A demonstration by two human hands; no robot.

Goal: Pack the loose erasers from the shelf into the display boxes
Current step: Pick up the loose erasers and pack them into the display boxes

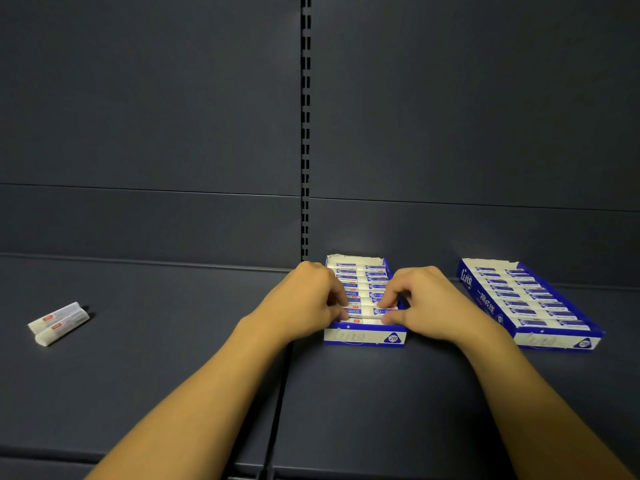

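**Last Rows Go Into the Eraser Box**

On a dark grey metal shelf [138, 368], two loose white erasers in clear wrap with red labels [59, 323] lie side by side, well to the left of the middle blue-and-white cardboard display box [363, 336], still to be packed. At that box, the person's left hand [308, 303] curls its fingers over the near-left rows, thumb and fingertips pinching the end of the white paper-sleeved eraser at the front of the box [363, 320]. The right hand [424, 306] mirrors it at the near-right side, fingers bent, pinching the same eraser's other end; both hands are grasping, neither relaxed. To the right of the middle box, a second blue-and-white display box [530, 303] sits angled and looks full. The erasers appear light, small and slightly yielding, with smooth sleeves that could slip; a pinch at the two short ends, as here, likely seats one squarely without disturbing its neighbours.
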